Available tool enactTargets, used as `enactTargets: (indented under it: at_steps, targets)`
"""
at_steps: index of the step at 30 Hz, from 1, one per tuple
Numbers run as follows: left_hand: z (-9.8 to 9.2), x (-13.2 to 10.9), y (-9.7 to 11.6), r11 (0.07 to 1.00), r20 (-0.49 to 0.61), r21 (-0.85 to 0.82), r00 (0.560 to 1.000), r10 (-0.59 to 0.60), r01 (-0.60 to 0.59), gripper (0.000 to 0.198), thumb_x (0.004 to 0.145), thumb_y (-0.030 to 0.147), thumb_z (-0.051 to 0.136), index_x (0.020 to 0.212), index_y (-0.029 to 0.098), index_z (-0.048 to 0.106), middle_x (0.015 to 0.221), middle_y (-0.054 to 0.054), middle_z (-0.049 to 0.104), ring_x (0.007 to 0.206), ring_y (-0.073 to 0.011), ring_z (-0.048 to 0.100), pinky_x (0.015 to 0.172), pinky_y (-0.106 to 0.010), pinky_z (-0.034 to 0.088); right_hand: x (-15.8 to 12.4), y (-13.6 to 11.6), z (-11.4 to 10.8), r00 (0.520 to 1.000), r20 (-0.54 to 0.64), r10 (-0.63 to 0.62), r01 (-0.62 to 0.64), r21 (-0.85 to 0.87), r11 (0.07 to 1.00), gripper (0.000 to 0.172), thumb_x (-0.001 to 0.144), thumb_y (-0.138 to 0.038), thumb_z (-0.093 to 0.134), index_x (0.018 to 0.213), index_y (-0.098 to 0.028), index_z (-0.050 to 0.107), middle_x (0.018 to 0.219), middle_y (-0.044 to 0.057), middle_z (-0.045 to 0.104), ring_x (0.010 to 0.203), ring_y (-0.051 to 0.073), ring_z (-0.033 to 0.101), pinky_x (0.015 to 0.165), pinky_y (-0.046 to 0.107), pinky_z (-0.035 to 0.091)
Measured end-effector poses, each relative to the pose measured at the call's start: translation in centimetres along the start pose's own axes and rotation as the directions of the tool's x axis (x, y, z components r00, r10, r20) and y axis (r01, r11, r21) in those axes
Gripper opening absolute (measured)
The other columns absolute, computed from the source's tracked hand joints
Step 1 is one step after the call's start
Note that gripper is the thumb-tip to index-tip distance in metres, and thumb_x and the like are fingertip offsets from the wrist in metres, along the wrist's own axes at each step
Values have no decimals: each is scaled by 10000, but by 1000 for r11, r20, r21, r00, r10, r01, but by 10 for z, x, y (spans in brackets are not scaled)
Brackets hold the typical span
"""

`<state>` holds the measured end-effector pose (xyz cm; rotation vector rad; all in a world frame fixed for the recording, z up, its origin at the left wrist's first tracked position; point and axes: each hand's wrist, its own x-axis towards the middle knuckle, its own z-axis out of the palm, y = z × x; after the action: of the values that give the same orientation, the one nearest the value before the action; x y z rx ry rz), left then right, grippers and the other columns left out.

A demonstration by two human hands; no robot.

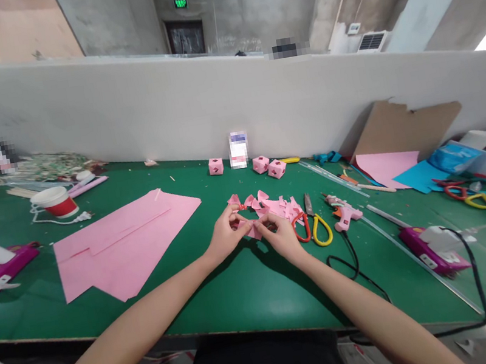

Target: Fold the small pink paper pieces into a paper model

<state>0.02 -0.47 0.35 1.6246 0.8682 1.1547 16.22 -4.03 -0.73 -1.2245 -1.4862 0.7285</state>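
Observation:
A small piece of pink paper (pixel 255 233) is pinched between my left hand (pixel 228 231) and my right hand (pixel 282 236), low over the green table. Fingers of both hands are closed on its edges, and they hide part of it. Just beyond lies a heap of pink paper scraps (pixel 280 205). Scissors (pixel 314 226) with one red and one yellow handle rest to the right of my right hand. A pink glue gun (pixel 346 213) lies farther right. Three folded pink paper cubes, one of them a cube (pixel 216 166) standing apart, sit near the partition.
Large pink paper sheets (pixel 128 243) cover the table at left. A paper cup (pixel 55 202) stands behind them. Purple power strips, such as the right one (pixel 434 253), lie at both sides with cables. Cardboard (pixel 400 126) leans on the white partition (pixel 144 111).

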Motion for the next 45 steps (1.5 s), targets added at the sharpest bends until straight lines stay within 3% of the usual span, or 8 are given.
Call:
enactTargets:
  at_steps: [13,17,22,27,35,41,45]
  targets:
    - [-5,5,5,995,-109,-73,991,-82,74,439,704,274,717,1073,162,507,696,33,635,621,-124,595,658,-263,480,3,0,-5,993,-113,36,-36,8,999,162,760,-297,596,642,-199,542,597,-24,529,560,129,465,532,253,377]
    - [-6,7,2,991,-93,-105,991,-93,83,437,724,308,716,1081,165,509,731,16,636,690,-140,617,679,-267,483,6,0,-8,988,-144,60,-48,87,995,212,792,-383,602,685,-206,552,608,-17,536,572,134,477,550,260,414]
    - [-1,6,0,970,52,-234,997,-63,73,494,713,360,748,1091,170,494,1026,-82,641,879,-181,631,676,-278,522,7,2,-6,970,-38,241,-209,384,899,362,730,-556,696,777,-210,603,681,-4,579,612,137,540,549,252,469]
    - [1,5,-2,972,13,-229,999,-41,43,574,702,347,778,1157,183,468,1143,-99,591,924,-174,615,702,-280,541,7,1,-4,926,123,358,-354,615,704,383,662,-519,786,805,-214,604,673,-22,605,600,124,585,562,247,489]
    - [1,3,0,976,-12,-212,999,-50,46,585,704,355,777,1173,149,496,1135,-119,625,1010,-201,624,863,-323,516,3,-7,-1,918,188,350,-391,592,705,392,609,-484,832,816,-209,644,661,-14,628,620,142,614,548,246,499]
    - [1,2,-4,959,86,-275,995,-46,68,613,720,375,773,1204,171,458,1125,-125,674,947,-213,676,794,-327,549,1,-10,-1,908,232,349,-417,589,692,411,628,-439,825,940,-220,669,744,0,677,635,139,629,565,248,497]
    - [0,1,0,968,59,-242,997,-53,66,614,730,370,769,1213,162,453,1118,-132,685,924,-210,688,793,-326,551,1,-8,0,903,263,338,-428,586,688,365,663,-440,811,918,-217,674,739,4,684,663,135,646,583,234,507]
